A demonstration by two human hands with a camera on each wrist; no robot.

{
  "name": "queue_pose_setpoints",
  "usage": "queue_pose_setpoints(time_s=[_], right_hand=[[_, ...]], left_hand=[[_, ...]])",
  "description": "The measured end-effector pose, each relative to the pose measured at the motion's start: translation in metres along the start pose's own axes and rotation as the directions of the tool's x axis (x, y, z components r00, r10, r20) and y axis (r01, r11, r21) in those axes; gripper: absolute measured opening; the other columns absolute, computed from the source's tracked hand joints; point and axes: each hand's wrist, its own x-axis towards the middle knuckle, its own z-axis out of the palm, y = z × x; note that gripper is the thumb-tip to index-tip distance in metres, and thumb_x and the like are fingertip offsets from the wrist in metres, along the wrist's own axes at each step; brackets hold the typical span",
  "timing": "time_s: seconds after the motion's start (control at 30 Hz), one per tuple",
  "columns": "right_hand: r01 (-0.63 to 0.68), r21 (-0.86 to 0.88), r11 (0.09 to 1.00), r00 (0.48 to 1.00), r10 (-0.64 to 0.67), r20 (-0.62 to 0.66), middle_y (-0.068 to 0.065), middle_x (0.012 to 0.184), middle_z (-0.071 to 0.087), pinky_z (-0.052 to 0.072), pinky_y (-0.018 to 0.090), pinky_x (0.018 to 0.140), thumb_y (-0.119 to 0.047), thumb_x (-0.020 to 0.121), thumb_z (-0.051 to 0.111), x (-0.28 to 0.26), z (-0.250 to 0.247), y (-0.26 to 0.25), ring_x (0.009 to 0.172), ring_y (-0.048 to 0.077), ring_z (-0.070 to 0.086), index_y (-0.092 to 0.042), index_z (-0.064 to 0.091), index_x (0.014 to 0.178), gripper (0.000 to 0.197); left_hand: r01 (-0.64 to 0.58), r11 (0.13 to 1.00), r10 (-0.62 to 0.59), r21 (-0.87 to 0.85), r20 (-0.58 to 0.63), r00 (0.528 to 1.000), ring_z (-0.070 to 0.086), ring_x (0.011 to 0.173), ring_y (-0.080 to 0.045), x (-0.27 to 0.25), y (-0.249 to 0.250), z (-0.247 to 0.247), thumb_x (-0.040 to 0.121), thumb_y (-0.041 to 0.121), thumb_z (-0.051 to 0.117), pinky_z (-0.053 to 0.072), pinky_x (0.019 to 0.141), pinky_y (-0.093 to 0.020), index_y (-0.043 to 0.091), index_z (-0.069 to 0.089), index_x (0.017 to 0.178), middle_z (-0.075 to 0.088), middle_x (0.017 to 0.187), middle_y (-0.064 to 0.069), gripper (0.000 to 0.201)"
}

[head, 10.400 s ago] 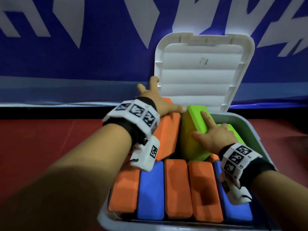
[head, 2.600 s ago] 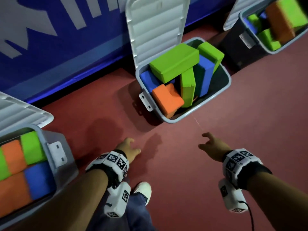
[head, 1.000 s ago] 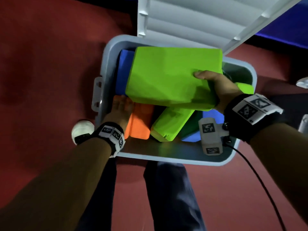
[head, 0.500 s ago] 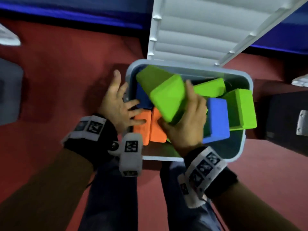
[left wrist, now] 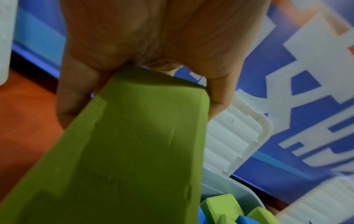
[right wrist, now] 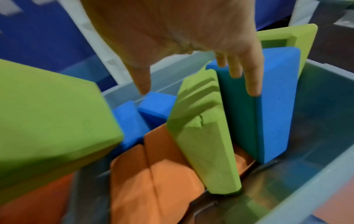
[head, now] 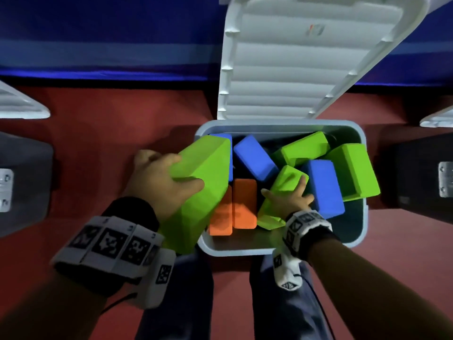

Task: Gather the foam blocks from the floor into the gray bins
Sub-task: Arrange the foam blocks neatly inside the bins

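While the left hand (head: 161, 185) now grips the big green block (head: 198, 190), passed over from the right and hanging off the gray bin (head: 362, 231) rim frame-left, the right hand (head: 289, 202), fingers spread, steadies an upright green block (head: 282, 192) inside. Restacking, so packing continues. Red floor (head: 98, 123), blue wall (head: 110, 33) across the top.

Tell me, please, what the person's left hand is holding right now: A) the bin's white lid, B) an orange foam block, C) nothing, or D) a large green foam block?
D: in the head view the left hand wraps its fingers and thumb round a large green foam block tilted over the gray bin's left rim.
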Motion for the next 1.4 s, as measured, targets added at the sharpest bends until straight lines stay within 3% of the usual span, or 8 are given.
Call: queue_pose_setpoints(time_s=[0.17, 0.33, 0.43, 0.53, 0.63, 1.0, 1.23, 1.4], right_hand=[[-0.083, -0.011, 0.996, 0.996, 0.084, 0.037, 0.02, 0.141, 0.027, 0.034, 0.047, 0.101, -0.034, 0.076, 0.076, 0.017, 0.016, 0.0, 0.118, 0.038, 0.046, -0.039, -0.023, 0.145, 0.12], [0.111, 0.102, 0.989, 0.994, -0.11, -0.014, 0.014, 0.126, 0.033, 0.037, 0.053, 0.096, -0.032, 0.075, 0.072, -0.004, 0.028, 0.061, 0.113, 0.045, 0.048, -0.051, -0.015, 0.142, 0.112], [0.18, 0.193, 0.965, 0.984, -0.173, -0.053, 0.014, 0.117, 0.035, 0.04, 0.049, 0.093, -0.028, 0.07, 0.078, -0.018, 0.033, 0.094, 0.108, 0.043, 0.048, -0.046, -0.009, 0.146, 0.116], [0.191, 0.129, 0.973, 0.982, -0.188, -0.038, 0.005, 0.104, 0.028, 0.041, 0.048, 0.091, -0.027, 0.074, 0.075, -0.018, 0.041, 0.102, 0.102, 0.042, 0.049, -0.047, -0.017, 0.14, 0.115], [0.178, 0.019, 0.984, 0.984, -0.179, 0.023, 0.005, 0.108, 0.026, 0.039, 0.042, 0.087, -0.025, 0.074, 0.071, -0.005, 0.044, 0.087, 0.102, 0.039, 0.047, -0.052, -0.029, 0.132, 0.119], [0.171, -0.139, 0.975, 0.974, -0.146, 0.173, 0.011, 0.124, 0.03, 0.046, 0.043, 0.094, -0.025, 0.071, 0.074, 0.032, 0.01, 0.059, 0.104, 0.037, 0.054, -0.047, -0.03, 0.138, 0.126], [0.329, 0.016, 0.944, 0.943, -0.329, 0.041, 0.008, 0.109, 0.036, 0.042, 0.042, 0.096, -0.031, 0.069, 0.074, -0.013, -0.033, 0.074, 0.107, 0.039, 0.05, -0.055, -0.014, 0.14, 0.115], [0.542, -0.112, 0.833, 0.832, -0.551, -0.062, 0.0, 0.105, 0.037, 0.046, 0.042, 0.082, -0.052, 0.062, 0.067, -0.06, -0.06, 0.063, 0.101, 0.032, 0.049, -0.059, -0.008, 0.137, 0.106]], left_hand=[[-0.196, 0.981, 0.196, 0.006, -0.038, 0.98, 0.039, 0.127, -0.022, 0.024, 0.035, 0.023, 0.061, 0.057, 0.073, 0.029, 0.108, -0.027, 0.036, 0.034, 0.141, 0.027, 0.139, -0.004, 0.092], [-0.369, 0.926, 0.373, 0.074, -0.049, 0.926, 0.026, 0.136, -0.025, 0.047, 0.054, 0.045, 0.05, 0.048, 0.085, 0.027, 0.113, -0.04, 0.041, 0.023, 0.142, 0.013, 0.148, -0.002, 0.112], [-0.361, 0.892, 0.336, 0.273, 0.133, 0.932, 0.042, 0.122, -0.032, 0.058, 0.062, 0.04, 0.053, 0.029, 0.086, 0.037, 0.102, -0.035, 0.042, 0.014, 0.143, 0.013, 0.144, -0.006, 0.117], [-0.259, 0.946, 0.253, 0.194, 0.052, 0.966, 0.053, 0.098, -0.03, 0.061, 0.064, 0.04, 0.063, 0.028, 0.082, 0.045, 0.093, -0.033, 0.035, 0.021, 0.141, 0.025, 0.129, -0.011, 0.099], [-0.162, 0.982, 0.171, 0.094, -0.088, 0.981, 0.051, 0.104, -0.033, 0.061, 0.062, 0.05, 0.068, 0.034, 0.078, 0.042, 0.098, -0.036, 0.032, 0.029, 0.135, 0.026, 0.13, -0.011, 0.083], [-0.151, 0.974, 0.165, 0.168, -0.073, 0.983, 0.046, 0.107, -0.035, 0.065, 0.085, 0.065, 0.066, 0.047, 0.078, 0.041, 0.098, -0.038, 0.03, 0.038, 0.126, 0.027, 0.125, -0.01, 0.074], [-0.113, 0.986, 0.122, 0.122, -0.067, 0.99, 0.048, 0.106, -0.037, 0.069, 0.083, 0.06, 0.065, 0.042, 0.08, 0.042, 0.095, -0.036, 0.028, 0.041, 0.12, 0.029, 0.124, -0.01, 0.07], [-0.078, 0.991, 0.087, 0.113, -0.081, 0.993, 0.048, 0.106, -0.039, 0.062, 0.08, 0.059, 0.066, 0.043, 0.08, 0.041, 0.094, -0.037, 0.027, 0.041, 0.122, 0.029, 0.126, -0.01, 0.07]])
